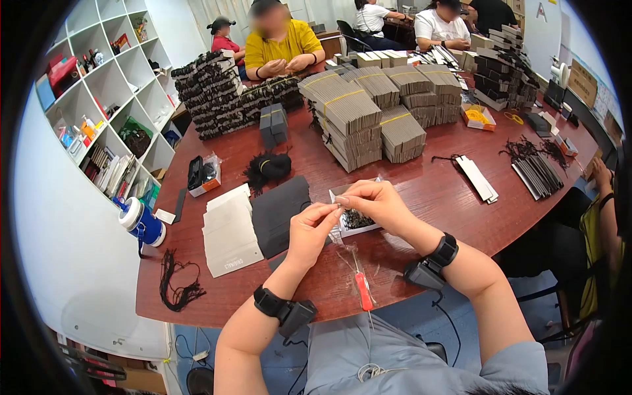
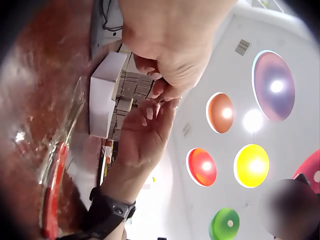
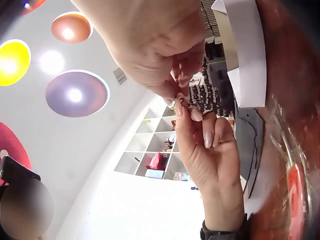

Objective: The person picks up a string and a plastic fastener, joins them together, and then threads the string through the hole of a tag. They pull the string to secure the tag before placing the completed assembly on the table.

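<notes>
Above a small white box (image 1: 361, 230) of tiny black parts (image 1: 356, 219), my two hands meet at their fingertips. My left hand (image 1: 309, 232) and my right hand (image 1: 374, 203) pinch a tiny dark piece (image 3: 181, 100) between thumbs and forefingers. Fingers hide most of that piece, and I cannot tell what it is. In the left wrist view the right hand (image 2: 144, 136) faces the camera, palm showing. Below the hands lies a red-handled tool (image 1: 363, 291) with a thin metal shaft, beside crinkled clear plastic (image 1: 347, 255).
Grey-white card sheets (image 1: 227, 230) and black sheets (image 1: 280, 214) lie left of the hands. Black cord bundles (image 1: 268, 168) and loose cords (image 1: 178, 283) sit further left. Stacked grey card bundles (image 1: 349, 108) stand beyond. A blue-white jug (image 1: 146, 224) is at the left edge.
</notes>
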Demonstrator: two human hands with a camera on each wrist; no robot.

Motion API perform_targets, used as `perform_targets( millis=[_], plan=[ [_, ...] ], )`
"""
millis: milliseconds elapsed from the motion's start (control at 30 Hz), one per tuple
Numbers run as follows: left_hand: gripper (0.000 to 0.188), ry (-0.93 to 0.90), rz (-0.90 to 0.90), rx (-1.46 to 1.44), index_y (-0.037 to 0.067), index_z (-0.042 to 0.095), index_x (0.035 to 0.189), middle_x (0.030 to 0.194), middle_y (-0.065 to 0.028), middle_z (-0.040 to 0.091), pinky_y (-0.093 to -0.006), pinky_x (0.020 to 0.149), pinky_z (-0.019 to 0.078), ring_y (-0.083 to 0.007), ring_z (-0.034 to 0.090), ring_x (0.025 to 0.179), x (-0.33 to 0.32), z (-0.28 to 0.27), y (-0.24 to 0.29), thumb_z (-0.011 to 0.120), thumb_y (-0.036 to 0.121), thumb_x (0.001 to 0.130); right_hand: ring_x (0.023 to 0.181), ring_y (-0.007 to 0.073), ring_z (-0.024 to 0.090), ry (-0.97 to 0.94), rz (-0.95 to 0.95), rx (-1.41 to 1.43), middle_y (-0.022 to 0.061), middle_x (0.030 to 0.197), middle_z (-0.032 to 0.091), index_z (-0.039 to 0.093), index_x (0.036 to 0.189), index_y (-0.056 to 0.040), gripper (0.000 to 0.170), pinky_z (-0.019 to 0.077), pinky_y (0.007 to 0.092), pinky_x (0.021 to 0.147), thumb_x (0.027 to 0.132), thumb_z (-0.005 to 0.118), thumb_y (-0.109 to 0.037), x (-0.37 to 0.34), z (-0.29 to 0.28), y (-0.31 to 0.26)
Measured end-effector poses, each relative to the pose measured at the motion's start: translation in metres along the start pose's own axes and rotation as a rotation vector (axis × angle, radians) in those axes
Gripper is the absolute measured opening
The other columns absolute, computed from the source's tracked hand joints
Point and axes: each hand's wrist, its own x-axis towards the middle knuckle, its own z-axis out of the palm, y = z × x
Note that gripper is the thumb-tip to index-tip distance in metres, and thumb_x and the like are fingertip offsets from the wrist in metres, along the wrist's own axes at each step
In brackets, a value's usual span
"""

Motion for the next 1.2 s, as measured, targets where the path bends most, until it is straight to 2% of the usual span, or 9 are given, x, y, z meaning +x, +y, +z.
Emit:
perform_targets(
  millis=[267, 367, 467, 567, 800, 867, 967, 1100, 1200],
  plan=[
    [0.01, -0.016, 0.021, 0.064, -0.002, 0.061, 0.084, 0.074, 0.002, 0.052, -0.0143, 0.051, 0.0311, -0.0012, 0.043, 0.062, 0.001, 0.001, -0.001, 0.056, 0.003, 0.077, 0.067, 0.0087, 0.053, 0.18, -0.088, -0.095, 0.0051, 0.074, 0.058, 0.065, 0.076, -0.0012, 0.011, 0.0414, 0.0207, 0.058, 0.073, 0.062, -0.012, 0.0, -0.002, -0.007],
    [0.011, -0.022, 0.012, 0.041, -0.002, 0.061, 0.085, 0.075, -0.0002, 0.054, -0.0161, 0.055, 0.0358, -0.004, 0.047, 0.064, 0.0, 0.001, 0.003, 0.057, 0.004, 0.077, 0.067, 0.0089, 0.052, 0.139, -0.152, -0.12, 0.0059, 0.084, 0.057, 0.061, 0.091, -0.002, 0.021, 0.0421, 0.02, 0.057, 0.075, 0.061, -0.016, 0.0, -0.005, -0.008],
    [0.014, -0.051, -0.055, -0.172, -0.002, 0.059, 0.09, 0.078, -0.0047, 0.057, -0.0196, 0.06, 0.0432, -0.0091, 0.054, 0.07, -0.001, 0.0, 0.009, 0.054, 0.005, 0.079, 0.07, 0.0119, 0.054, -0.24, 0.239, 0.273, 0.0091, 0.103, 0.048, 0.023, 0.127, -0.0056, 0.062, 0.0465, 0.0216, 0.058, 0.079, 0.057, -0.025, -0.003, 0.003, -0.018],
    [0.015, -0.052, -0.099, -0.438, -0.002, 0.057, 0.093, 0.08, -0.0083, 0.059, -0.0244, 0.061, 0.0478, -0.0144, 0.058, 0.074, -0.001, -0.003, 0.012, 0.051, 0.005, 0.081, 0.071, 0.0136, 0.055, -0.502, 0.498, 0.456, 0.0106, 0.099, 0.048, 0.02, 0.128, -0.0047, 0.062, 0.0479, 0.024, 0.06, 0.08, 0.055, -0.025, -0.01, 0.008, -0.019],
    [0.011, 0.017, -0.06, -0.592, 0.002, 0.055, 0.082, 0.074, -0.0046, 0.055, -0.02, 0.057, 0.0455, -0.0143, 0.057, 0.072, 0.001, -0.014, 0.028, 0.05, 0.011, 0.083, 0.074, 0.0111, 0.055, -0.287, 0.461, 0.281, 0.0036, 0.079, 0.054, 0.052, 0.099, -0.0018, 0.022, 0.0485, 0.0249, 0.066, 0.084, 0.049, -0.016, -0.002, 0.003, -0.005],
    [0.01, -0.13, -0.107, -0.672, 0.003, 0.055, 0.084, 0.078, -0.0041, 0.055, -0.017, 0.05, 0.0378, -0.0093, 0.051, 0.066, 0.001, -0.02, 0.022, 0.051, 0.013, 0.082, 0.073, 0.0104, 0.054, 0.074, 0.291, 0.334, 0.0038, 0.08, 0.055, 0.054, 0.091, -0.0016, 0.016, 0.0471, 0.024, 0.067, 0.083, 0.05, -0.016, 0.001, -0.002, -0.002],
    [0.011, -0.139, -0.289, -0.657, 0.004, 0.055, 0.086, 0.081, -0.0028, 0.055, -0.0164, 0.047, 0.0309, -0.0067, 0.044, 0.063, 0.002, -0.019, 0.016, 0.054, 0.014, 0.08, 0.067, 0.0073, 0.053, 0.315, 0.029, 0.318, 0.0029, 0.076, 0.057, 0.056, 0.079, -0.001, 0.019, 0.0441, 0.021, 0.061, 0.084, 0.049, -0.017, 0.009, -0.009, 0.003],
    [0.013, -0.096, -0.592, -0.64, 0.004, 0.055, 0.087, 0.077, -0.0008, 0.053, -0.0172, 0.05, 0.0327, -0.0063, 0.045, 0.065, -0.001, -0.005, 0.019, 0.052, 0.016, 0.081, 0.058, 0.0085, 0.051, -0.118, 0.018, 0.357, 0.0033, 0.064, 0.055, 0.055, 0.068, -0.0007, 0.031, 0.0413, 0.0213, 0.055, 0.087, 0.044, -0.023, -0.003, -0.008, -0.012],
    [0.02, -0.226, -0.531, -0.716, 0.002, 0.055, 0.095, 0.075, 0.0037, 0.053, -0.0149, 0.043, 0.0266, -0.0008, 0.036, 0.052, 0.001, -0.01, 0.005, 0.054, 0.017, 0.081, 0.054, 0.0078, 0.05, -0.326, 0.065, 0.305, 0.0023, 0.058, 0.053, 0.055, 0.062, -0.0018, 0.034, 0.0411, 0.0204, 0.052, 0.086, 0.045, -0.023, -0.009, 0.003, -0.014]
  ],
)
